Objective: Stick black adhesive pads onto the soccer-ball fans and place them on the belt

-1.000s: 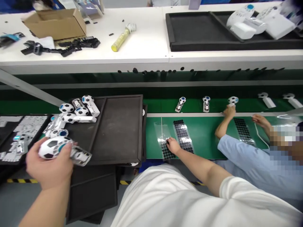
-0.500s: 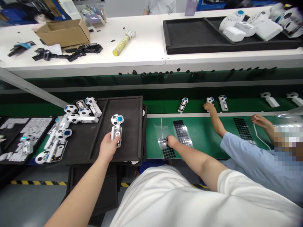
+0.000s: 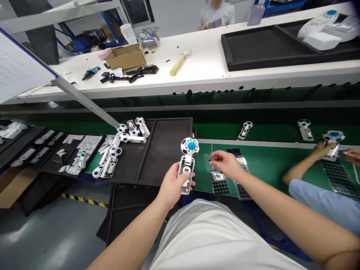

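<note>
My left hand (image 3: pixel 170 186) grips the handle of a soccer-ball handheld fan (image 3: pixel 188 162), held upright over the edge of the green bench, its open back facing me. My right hand (image 3: pixel 225 164) hovers just right of the fan with thumb and forefinger pinched together; whether something small sits between them is too small to tell. Below it lie sheets of black round pads (image 3: pixel 220 186) on the green mat.
A black foam tray (image 3: pixel 165 150) at left holds several more soccer fans (image 3: pixel 133 132). Beyond it lie trays of white parts (image 3: pixel 81 147). A co-worker's arms (image 3: pixel 306 172) work at the right with another fan (image 3: pixel 332 141). More fans (image 3: pixel 245 129) ride the green conveyor.
My left hand carried the fan from over the black tray rightward toward my body. My right hand lifted off the pad sheet with fingers pinched. The camera view swung left and up.
</note>
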`<state>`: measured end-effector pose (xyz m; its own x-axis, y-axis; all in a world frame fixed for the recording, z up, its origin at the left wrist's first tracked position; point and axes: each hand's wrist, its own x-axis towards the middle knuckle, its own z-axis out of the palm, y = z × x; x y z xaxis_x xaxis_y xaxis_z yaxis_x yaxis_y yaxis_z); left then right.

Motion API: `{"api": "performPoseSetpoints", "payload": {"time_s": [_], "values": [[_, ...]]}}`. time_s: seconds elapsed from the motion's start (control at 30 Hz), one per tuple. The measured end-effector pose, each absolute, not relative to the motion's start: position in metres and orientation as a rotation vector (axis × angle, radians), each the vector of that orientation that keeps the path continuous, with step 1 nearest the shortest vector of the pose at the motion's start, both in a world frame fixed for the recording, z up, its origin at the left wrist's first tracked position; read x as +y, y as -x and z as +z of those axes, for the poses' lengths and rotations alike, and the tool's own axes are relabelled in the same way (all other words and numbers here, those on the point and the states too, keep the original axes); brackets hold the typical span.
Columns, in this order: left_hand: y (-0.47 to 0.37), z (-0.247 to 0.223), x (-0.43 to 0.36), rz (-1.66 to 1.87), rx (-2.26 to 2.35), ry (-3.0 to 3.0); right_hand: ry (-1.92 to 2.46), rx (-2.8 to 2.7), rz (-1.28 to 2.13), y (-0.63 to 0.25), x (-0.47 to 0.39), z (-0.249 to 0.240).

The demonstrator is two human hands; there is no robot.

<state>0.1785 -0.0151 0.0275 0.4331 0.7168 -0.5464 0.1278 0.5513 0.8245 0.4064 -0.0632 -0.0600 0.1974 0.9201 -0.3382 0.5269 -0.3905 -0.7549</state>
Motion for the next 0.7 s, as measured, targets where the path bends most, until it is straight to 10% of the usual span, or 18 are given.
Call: {"api": "performPoseSetpoints", "payload": {"time_s": [0.23, 0.7], "values": [[-0.193, 0.033, -0.018, 0.429, 1.04, -1.218, 1.488, -1.614, 0.858, -0.372, -0.065, 0.075], [-0.194, 0.036, -0.019, 0.413, 0.993, -1.372, 1.841, -1.899, 0.641, -0.357, -0.069, 0.085]]}}
